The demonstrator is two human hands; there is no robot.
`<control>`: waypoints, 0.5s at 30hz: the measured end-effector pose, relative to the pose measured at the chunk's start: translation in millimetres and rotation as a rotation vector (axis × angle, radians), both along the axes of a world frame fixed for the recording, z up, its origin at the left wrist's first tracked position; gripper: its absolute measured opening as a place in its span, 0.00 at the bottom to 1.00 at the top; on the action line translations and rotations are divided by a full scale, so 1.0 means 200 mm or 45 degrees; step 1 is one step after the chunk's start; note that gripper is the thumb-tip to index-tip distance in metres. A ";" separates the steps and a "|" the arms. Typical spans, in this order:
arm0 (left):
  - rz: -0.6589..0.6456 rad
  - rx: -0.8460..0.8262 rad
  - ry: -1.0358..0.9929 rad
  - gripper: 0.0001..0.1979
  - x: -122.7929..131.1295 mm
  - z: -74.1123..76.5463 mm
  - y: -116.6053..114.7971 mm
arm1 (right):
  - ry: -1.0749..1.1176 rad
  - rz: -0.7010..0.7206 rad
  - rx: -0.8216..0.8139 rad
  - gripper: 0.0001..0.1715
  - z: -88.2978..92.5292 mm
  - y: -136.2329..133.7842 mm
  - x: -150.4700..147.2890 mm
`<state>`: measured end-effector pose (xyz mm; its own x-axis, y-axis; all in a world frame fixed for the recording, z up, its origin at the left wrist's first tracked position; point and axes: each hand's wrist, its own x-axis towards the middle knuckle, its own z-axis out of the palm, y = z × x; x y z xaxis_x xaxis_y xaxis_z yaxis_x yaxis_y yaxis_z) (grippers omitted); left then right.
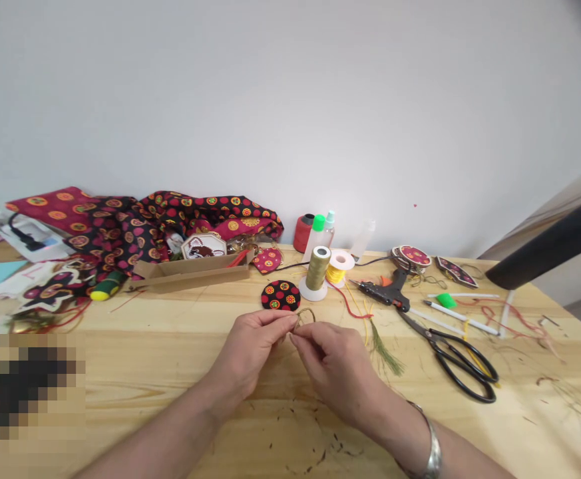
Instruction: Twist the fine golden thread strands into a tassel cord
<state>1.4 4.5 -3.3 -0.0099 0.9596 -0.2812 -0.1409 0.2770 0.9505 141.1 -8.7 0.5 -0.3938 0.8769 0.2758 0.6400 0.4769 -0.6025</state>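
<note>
My left hand (pixel 257 342) and my right hand (pixel 333 356) meet over the middle of the wooden table, fingertips pinched close together. Between them runs a thin olive-brown cord (pixel 307 313), its loop rising above the fingers; the rest of it is hidden by my fingertips. Both hands are closed on this cord. Just beyond the left fingers lies a round black fabric disc (pixel 281 295) with red and yellow flower prints. Behind the right hand stands a cone of olive thread (pixel 319 267). A green tassel (pixel 385 349) on a red cord rests to the right.
Black-handled scissors (pixel 462 366) and a glue gun (pixel 387 291) lie on the right, near a white pen (pixel 462 317). Yellow cord on a spool (pixel 337 274) and several bottles stand behind. Patterned cloth (pixel 170 213) and a cardboard tray (pixel 190 274) fill the back left.
</note>
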 end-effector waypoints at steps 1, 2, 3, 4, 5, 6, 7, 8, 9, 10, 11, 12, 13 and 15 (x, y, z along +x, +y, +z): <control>-0.001 -0.033 -0.048 0.06 0.00 0.00 0.00 | -0.094 0.020 0.105 0.12 -0.01 -0.01 0.00; -0.002 -0.073 -0.104 0.05 0.00 0.00 0.00 | -0.193 0.046 0.216 0.11 -0.02 -0.01 0.00; -0.005 -0.116 -0.165 0.05 0.00 0.00 0.00 | -0.292 0.074 0.329 0.10 -0.03 -0.02 0.00; -0.012 -0.161 -0.227 0.05 -0.01 0.00 0.00 | -0.390 0.105 0.433 0.09 -0.04 -0.02 0.00; -0.024 -0.209 -0.285 0.05 -0.01 -0.01 0.00 | -0.475 0.137 0.524 0.08 -0.05 -0.03 0.00; -0.038 -0.255 -0.337 0.06 -0.01 -0.02 0.01 | -0.546 0.160 0.598 0.08 -0.05 -0.03 0.00; -0.052 -0.295 -0.385 0.06 -0.02 -0.02 0.01 | -0.601 0.174 0.653 0.08 -0.05 -0.03 0.00; -0.063 -0.330 -0.432 0.07 -0.02 -0.03 0.02 | -0.642 0.176 0.698 0.09 -0.05 -0.03 0.00; -0.069 -0.356 -0.480 0.07 -0.02 -0.04 0.02 | -0.674 0.169 0.739 0.09 -0.05 -0.03 0.00; -0.070 -0.374 -0.523 0.07 -0.02 -0.05 0.02 | -0.705 0.170 0.768 0.09 -0.05 -0.03 0.00; -0.068 -0.386 -0.557 0.07 -0.02 -0.05 0.03 | -0.727 0.169 0.799 0.09 -0.04 -0.04 -0.01; -0.062 -0.393 -0.579 0.07 -0.02 -0.06 0.03 | -0.745 0.174 0.816 0.09 -0.04 -0.04 -0.01; -0.060 -0.398 -0.591 0.07 -0.02 -0.06 0.03 | -0.753 0.190 0.829 0.09 -0.03 -0.04 0.00; -0.074 -0.395 -0.595 0.07 -0.03 -0.06 0.03 | -0.710 0.238 0.839 0.08 -0.01 -0.05 0.00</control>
<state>-3.7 11.4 -15.9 0.2340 0.8266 -0.5119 -0.5036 0.5534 0.6634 140.6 -18.2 -2.4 -0.7432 0.5149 0.4273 0.6353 0.7435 0.2090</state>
